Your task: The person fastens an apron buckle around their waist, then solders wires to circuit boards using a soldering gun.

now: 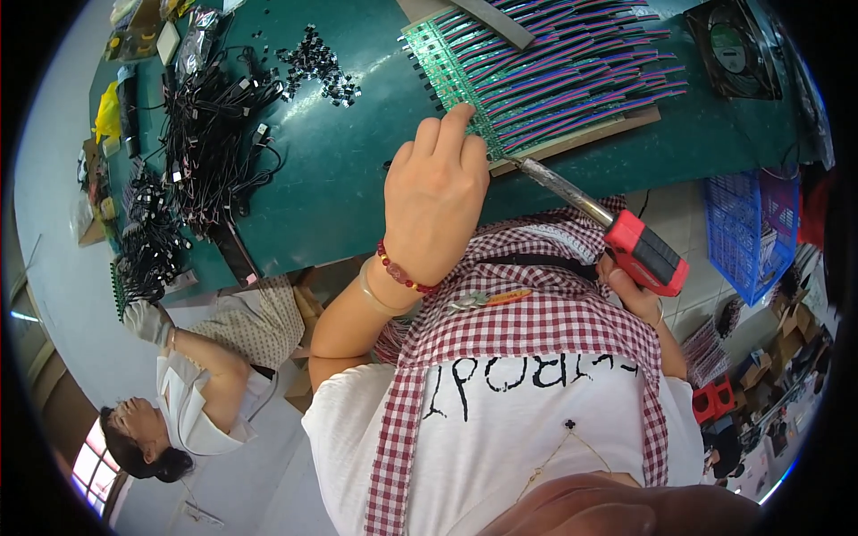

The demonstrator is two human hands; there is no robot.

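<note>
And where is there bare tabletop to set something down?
The green tabletop between the black cables and the left hand; a smaller patch between the fan and near edge. Crowded: among those cables and across the wired boards.

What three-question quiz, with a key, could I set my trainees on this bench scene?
1. Which hand holds the red-and-black handheld tool with a metal barrel?
2. True or false: the square black fan lies right of the thin green circuit boards.
3. Which is nearest the left hand: A) blue plastic lattice basket; B) green circuit boards; C) tangled black cables?

Key: 1. The right hand; 2. True; 3. B.
</note>
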